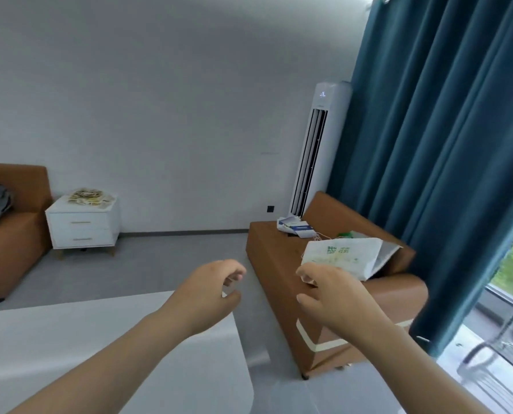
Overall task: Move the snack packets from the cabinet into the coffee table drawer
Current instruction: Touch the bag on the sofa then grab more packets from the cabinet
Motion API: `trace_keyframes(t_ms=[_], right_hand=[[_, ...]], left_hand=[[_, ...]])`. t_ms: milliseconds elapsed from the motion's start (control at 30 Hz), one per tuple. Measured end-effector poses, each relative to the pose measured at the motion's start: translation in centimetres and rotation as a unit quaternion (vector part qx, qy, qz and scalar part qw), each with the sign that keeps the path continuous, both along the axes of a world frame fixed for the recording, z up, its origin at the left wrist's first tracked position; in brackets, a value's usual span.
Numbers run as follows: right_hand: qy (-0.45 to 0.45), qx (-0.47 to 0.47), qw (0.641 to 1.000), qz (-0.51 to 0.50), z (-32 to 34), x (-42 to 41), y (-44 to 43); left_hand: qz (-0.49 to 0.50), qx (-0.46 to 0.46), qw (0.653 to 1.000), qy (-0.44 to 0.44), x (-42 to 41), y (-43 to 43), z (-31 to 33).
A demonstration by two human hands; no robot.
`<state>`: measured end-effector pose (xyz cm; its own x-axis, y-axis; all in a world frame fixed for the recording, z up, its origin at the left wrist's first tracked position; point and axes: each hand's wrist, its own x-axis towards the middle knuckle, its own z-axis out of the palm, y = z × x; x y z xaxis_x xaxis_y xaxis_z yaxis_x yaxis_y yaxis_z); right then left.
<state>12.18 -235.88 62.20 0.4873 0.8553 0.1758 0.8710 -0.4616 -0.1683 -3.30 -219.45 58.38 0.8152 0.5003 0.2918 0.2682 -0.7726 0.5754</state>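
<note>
On top of the white cabinet (83, 225), toward its back edge, snack packets (88, 196) are seen as one loose pile, yellowish-cream with dark striping. Print is too small and blurred to be read, and the packets cannot be counted. Two drawers are shown on the cabinet front, both closed. Coffee table (70, 339) is cut off by the lower-left frame edge, its drawer out of view. Left hand (210, 289) is held above the table's far-right corner, fingers loosely curled, nothing gripped. Right hand (334, 297) overlaps one white paper bag (348, 256) on the brown sofa (276, 264); its grip cannot be told.
</note>
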Motion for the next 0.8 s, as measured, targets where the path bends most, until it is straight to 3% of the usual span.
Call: trace_keyframes(t_ms=[333, 800], right_hand=[[-0.002, 0.061, 0.996, -0.07, 1.2, 10.0, -4.5], [-0.03, 0.047, 0.993, -0.107, 2.0, 29.0, 3.9]], left_hand=[[-0.075, 0.016, 0.997, -0.031, 13.3, -3.3, 2.4], [-0.104, 0.065, 0.992, -0.016, 32.8, 6.3, 3.2]])
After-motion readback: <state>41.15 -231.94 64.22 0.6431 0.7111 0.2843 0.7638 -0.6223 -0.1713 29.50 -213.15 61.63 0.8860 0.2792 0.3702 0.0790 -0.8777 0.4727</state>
